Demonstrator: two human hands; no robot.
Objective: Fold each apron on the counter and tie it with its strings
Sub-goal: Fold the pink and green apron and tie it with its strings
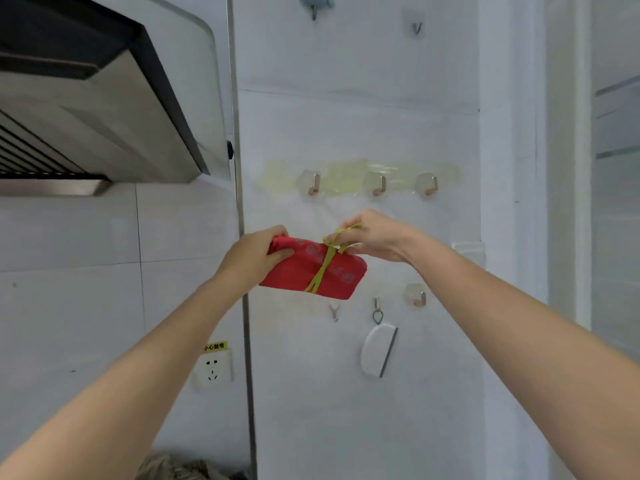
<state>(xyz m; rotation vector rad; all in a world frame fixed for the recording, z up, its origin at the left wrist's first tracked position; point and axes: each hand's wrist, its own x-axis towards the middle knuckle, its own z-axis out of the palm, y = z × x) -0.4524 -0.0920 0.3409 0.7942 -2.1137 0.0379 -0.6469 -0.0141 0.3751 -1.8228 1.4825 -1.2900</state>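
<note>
Head view: a folded red apron [313,270] is held up in the air in front of a white wall, w/ both arms stretched fwd. The bundle is gripped at its left end by the left hand [254,256], thumb curled over the near face and the other fingers wrapped round the top edge. A yellow-green string [320,270] is wound across the bundle, right of the left fingers, and runs from the lower edge up to a knot at the top edge. The string ends above that knot are pinched by the right hand [372,237], fingertips pressed together on them; a loop of string is seen over the right index finger. Whether the knot is pulled tight can't be told.

Just above the right fingers, three metal hooks [379,185] are stuck on the wall in a row, on clear pads. Below the bundle, a white oval item [377,351] is hung from a small hook; what it is can't be told. Left of and well below the left fingers, a wall socket [212,370] w/ a yellow label is seen. A range hood [90,98] is mounted far up-left of the left hand
</note>
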